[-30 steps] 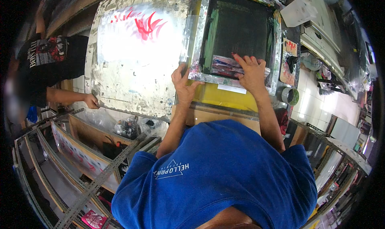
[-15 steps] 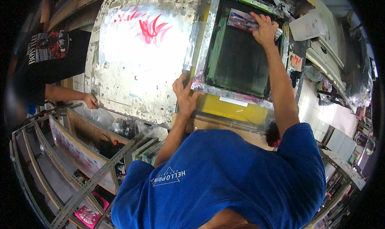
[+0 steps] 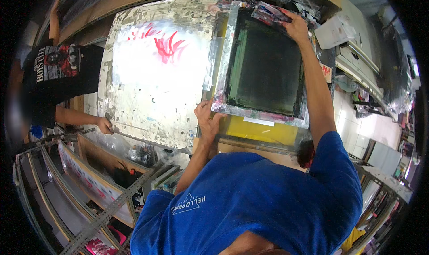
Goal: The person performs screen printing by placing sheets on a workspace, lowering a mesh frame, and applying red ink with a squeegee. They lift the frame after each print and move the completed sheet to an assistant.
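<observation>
The near middle is being filled by one blue T-shirt point(image 3: 250, 197), with one slotted metal rack point(image 3: 103, 210) being seen at near left. Beyond the shirt, one yellow sheet point(image 3: 261, 132) is being partly covered by one screen-printing frame point(image 3: 286, 117), on the right, and one white strip point(image 3: 259, 122) is being shown along the frame's near edge. The frame's near left corner is being touched by the left hand point(image 3: 206, 121), thumb and fingers spread apart; whether it is being clamped cannot be told. Part of the frame's right side is being hidden by the right forearm point(image 3: 319, 94). To the left, one pale board point(image 3: 152, 110) with a red flame-like design point(image 3: 166, 47) is being touched at its near left corner by one co-worker's hand point(image 3: 105, 125). At the frame's far end, one squeegee point(image 3: 267, 14) is being gripped by the right hand point(image 3: 297, 27), fingers closed on it. Far right, one whitish container point(image 3: 333, 31) is being seen.
</observation>
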Motion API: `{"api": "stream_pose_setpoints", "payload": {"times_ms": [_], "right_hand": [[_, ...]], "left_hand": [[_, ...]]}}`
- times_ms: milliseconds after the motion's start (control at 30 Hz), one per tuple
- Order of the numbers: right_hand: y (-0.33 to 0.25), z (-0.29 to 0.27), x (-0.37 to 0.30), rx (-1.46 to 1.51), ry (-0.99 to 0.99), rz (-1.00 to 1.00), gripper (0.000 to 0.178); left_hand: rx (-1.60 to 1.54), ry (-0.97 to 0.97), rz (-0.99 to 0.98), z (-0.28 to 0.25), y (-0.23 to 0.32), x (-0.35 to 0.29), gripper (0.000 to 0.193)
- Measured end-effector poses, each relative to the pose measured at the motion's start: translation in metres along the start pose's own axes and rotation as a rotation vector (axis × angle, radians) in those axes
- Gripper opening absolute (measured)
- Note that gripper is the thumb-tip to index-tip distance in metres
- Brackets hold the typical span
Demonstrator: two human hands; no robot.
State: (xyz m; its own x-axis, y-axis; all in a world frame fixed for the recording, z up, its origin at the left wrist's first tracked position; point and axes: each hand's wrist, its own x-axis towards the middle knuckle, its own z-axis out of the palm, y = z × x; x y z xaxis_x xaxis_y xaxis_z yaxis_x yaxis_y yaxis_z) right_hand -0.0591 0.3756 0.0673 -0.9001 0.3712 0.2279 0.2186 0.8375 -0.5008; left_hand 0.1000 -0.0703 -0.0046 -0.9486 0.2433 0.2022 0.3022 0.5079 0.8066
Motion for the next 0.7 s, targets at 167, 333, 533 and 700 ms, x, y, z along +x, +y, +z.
{"api": "stream_pose_setpoints", "payload": {"times_ms": [167, 333, 533, 700], "right_hand": [[-0.041, -0.039, -0.106, 0.367, -0.103, 0.053, 0.056], [-0.145, -0.117, -0.203, -0.099, -0.107, -0.074, 0.056], [-0.185, -0.172, -0.167, -0.196, 0.275, -0.349, 0.05], [-0.199, -0.222, -0.101, -0.062, 0.171, -0.178, 0.04]], "left_hand": [[-0.149, 0.146, 0.045, 0.003, 0.009, 0.004, 0.06], [-0.11, 0.258, 0.142, -0.023, 0.075, 0.043, 0.045], [-0.71, 0.461, 0.183, -0.029, 0.148, 0.125, 0.057], [-0.148, 0.243, 0.017, 0.001, 0.081, 0.143, 0.056]]}}
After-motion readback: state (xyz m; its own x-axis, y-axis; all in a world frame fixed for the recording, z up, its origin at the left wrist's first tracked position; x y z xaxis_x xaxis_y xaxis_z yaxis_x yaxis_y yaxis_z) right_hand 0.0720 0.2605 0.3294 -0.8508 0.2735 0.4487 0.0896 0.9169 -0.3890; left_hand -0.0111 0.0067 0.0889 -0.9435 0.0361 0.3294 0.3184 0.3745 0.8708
